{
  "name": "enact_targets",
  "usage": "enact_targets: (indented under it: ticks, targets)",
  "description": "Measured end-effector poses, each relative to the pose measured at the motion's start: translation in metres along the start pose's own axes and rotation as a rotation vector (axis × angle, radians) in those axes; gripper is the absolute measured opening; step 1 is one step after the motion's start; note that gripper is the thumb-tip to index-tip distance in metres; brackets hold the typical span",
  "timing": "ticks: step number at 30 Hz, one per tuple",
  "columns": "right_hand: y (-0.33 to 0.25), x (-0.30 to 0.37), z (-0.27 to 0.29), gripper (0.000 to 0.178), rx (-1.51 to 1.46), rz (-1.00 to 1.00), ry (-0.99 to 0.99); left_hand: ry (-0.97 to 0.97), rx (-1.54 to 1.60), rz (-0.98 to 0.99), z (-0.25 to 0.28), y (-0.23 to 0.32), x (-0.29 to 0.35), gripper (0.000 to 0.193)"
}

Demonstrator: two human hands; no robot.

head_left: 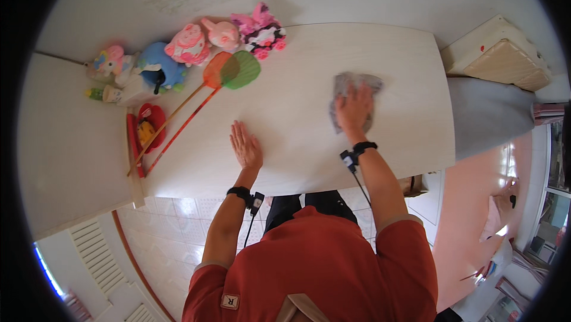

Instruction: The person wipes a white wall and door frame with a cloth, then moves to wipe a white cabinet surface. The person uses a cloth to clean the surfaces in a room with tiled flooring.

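A crumpled grey cloth point(341, 90) lies on the pale wooden tabletop point(297, 90), right of the middle. My right hand point(355, 108) presses down on the cloth and is slightly blurred; the cloth sticks out around the fingers on several sides. Flat on the bare tabletop, my left hand point(245, 145) rests with its fingers stretched out and nothing in it. To the left of that hand lie two fly swatters, one with a green head point(247, 71) overlapping one with an orange head point(215, 67). Both wrists wear black bands with small devices and cables.
Along the wall at the back left stand a blue plush toy point(166, 63), pink plush toys point(189, 45) and a pink flower arrangement point(262, 30). A red bowl point(156, 123) with something yellow sits at the left edge. Beyond the table's right edge is a grey padded surface point(491, 114).
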State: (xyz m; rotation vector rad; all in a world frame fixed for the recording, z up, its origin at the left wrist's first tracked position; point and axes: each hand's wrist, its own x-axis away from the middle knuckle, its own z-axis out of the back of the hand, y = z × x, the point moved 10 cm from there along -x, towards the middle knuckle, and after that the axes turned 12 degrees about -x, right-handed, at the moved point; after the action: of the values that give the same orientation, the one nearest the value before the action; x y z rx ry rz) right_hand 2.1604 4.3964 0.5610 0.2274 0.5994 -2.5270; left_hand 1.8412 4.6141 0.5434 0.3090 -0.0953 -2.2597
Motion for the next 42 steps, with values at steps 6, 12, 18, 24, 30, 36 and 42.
enact_targets:
  ticks: [6, 12, 18, 24, 30, 36, 42]
  targets:
    - [-0.095, -0.044, -0.033, 0.052, -0.328, 0.521, -0.183, -0.058, -0.136, -0.003, -0.022, 0.058, -0.013, 0.063]
    - [-0.066, -0.137, -0.060, 0.051, -0.235, 0.539, -0.188, -0.079, -0.151, 0.002, -0.013, 0.057, -0.011, 0.063]
    - [0.090, -0.228, -0.046, 0.053, 0.045, 0.282, 0.042, -0.052, -0.124, -0.029, -0.010, 0.061, -0.015, 0.059]
    - [0.293, -0.227, 0.020, 0.063, 0.088, -0.317, 0.214, -0.052, -0.108, -0.010, -0.011, 0.058, -0.015, 0.057]
    - [0.212, -0.225, -0.011, 0.054, 0.300, -0.044, 0.053, -0.022, -0.096, -0.043, -0.008, 0.065, -0.020, 0.056]
    - [-0.047, -0.130, -0.042, 0.052, -0.455, 0.822, -0.412, -0.028, -0.095, -0.073, -0.006, 0.070, -0.019, 0.055]
    - [0.091, -0.220, -0.031, 0.050, -0.143, 0.356, -0.135, -0.052, -0.139, -0.061, -0.010, 0.068, -0.019, 0.056]
